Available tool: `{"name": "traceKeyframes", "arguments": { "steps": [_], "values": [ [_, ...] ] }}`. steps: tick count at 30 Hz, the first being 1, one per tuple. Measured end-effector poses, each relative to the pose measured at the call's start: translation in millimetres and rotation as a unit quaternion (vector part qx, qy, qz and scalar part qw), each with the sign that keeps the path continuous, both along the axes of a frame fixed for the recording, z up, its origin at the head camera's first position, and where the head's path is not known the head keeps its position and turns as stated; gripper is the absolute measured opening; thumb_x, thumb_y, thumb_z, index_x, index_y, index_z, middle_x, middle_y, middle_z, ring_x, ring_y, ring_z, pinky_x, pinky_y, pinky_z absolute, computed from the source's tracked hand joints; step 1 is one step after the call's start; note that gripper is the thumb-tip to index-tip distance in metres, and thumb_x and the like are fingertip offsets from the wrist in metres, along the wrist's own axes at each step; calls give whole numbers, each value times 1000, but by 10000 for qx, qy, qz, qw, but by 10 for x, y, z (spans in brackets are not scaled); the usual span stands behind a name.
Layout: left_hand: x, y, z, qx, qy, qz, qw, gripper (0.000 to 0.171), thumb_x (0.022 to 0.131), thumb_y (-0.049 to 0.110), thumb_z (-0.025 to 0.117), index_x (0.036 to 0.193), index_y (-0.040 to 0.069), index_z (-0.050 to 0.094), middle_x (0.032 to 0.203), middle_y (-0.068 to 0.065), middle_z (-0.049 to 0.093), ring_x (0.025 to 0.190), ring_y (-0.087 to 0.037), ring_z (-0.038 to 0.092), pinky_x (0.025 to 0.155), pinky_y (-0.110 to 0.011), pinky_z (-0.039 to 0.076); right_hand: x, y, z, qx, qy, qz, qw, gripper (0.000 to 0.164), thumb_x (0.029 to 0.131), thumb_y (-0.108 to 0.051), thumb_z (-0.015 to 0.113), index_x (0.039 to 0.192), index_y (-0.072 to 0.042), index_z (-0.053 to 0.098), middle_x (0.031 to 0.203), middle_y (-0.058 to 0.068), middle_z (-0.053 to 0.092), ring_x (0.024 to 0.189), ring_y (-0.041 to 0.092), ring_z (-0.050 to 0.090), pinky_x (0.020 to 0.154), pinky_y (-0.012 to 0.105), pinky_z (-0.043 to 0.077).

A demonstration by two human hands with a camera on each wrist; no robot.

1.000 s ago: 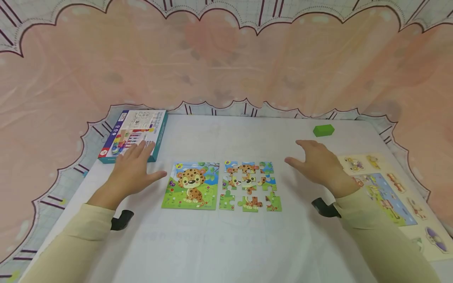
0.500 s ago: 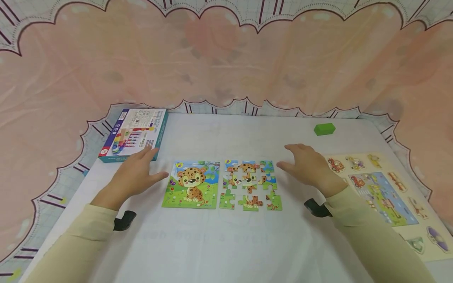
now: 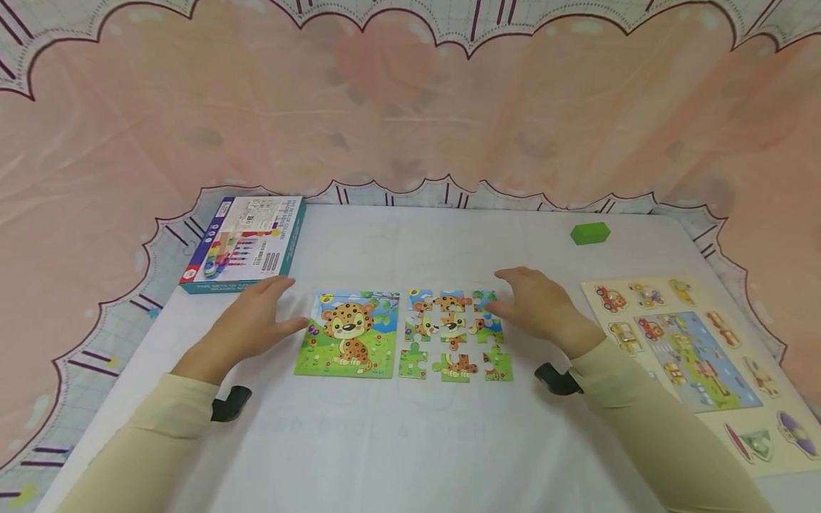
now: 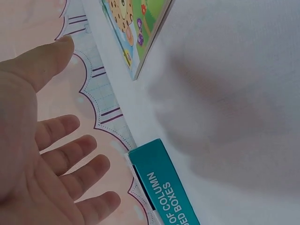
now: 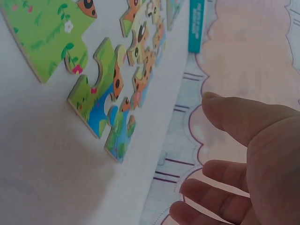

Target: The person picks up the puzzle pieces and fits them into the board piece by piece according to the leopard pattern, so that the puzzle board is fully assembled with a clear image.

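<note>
A square leopard picture board lies on the white table, left of several loose jigsaw pieces set out in rows with gaps. My left hand hovers just left of the board, thumb pointing at its edge and fingers spread. In the left wrist view its palm holds nothing, and the corner of the picture board shows beyond the thumb. My right hand is over the right side of the pieces, its thumb overlapping the top right piece in the head view. Its relaxed fingers hold nothing beside the jigsaw pieces in the right wrist view.
A teal-sided box sits at the back left, close beyond my left fingers. At the back right stands a green block. A cream board puzzle with several shapes lies at the right, partly under my right sleeve. A patterned curtain hangs behind.
My right hand has moved left and nearer, from right of the pieces to their edge. My left hand has drawn back off the box, slightly rightward. The pieces have stayed put.
</note>
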State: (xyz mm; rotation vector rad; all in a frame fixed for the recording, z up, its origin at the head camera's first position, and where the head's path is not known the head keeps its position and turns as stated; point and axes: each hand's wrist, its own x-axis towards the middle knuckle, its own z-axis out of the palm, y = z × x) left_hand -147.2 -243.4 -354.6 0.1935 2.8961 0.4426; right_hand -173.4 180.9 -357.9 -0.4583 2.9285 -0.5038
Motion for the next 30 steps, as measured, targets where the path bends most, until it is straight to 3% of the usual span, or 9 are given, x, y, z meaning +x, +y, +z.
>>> {"name": "traceKeyframes", "arguments": {
  "steps": [7, 30],
  "values": [
    [19, 18, -51, 136, -73, -31, 9999, 86, 87, 42, 76, 149, -4, 38, 152, -29, 35, 139, -50, 29, 108, -65, 28, 0, -99, -29, 57, -107, -27, 9999, 66, 93, -39, 69, 142, 2, 51, 143, 23, 51, 133, 42, 45, 105, 58, 39],
    [87, 51, -184, 285, -422, -10, 9987, 81, 85, 36, 80, 147, -1, 44, 148, -27, 43, 137, -48, 35, 108, -63, 31, -70, -375, -146, -1, -69, 461, 9989, 60, 93, -33, 71, 139, 1, 55, 140, 19, 56, 131, 39, 49, 106, 52, 40]
  ]
}}
